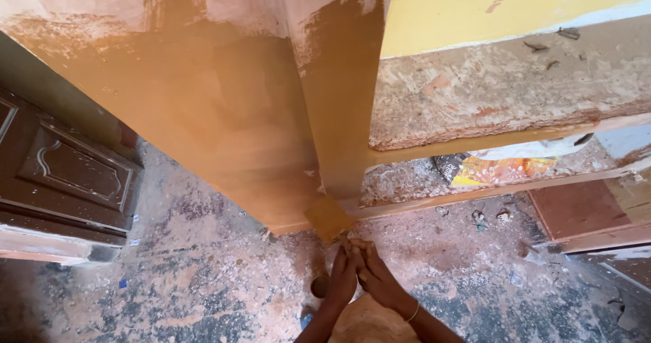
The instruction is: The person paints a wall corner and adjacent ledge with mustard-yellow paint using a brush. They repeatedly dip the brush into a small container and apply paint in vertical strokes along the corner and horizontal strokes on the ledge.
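Wooden cabinet (224, 126) upright on dusty floor (203, 275), ochre stain over most of its side, pale patches left on top; left hand (344, 275) and right hand (378, 278) together pinching stained pad (328, 217) at lower corner.

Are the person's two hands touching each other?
Touching. The head view shows the left hand and right hand pressed together, no gap, below the cabinet's bottom corner.

A small tan square (328, 217), seemingly sandpaper, lies tilted against the orange-stained cabinet's (224, 112) bottom corner.
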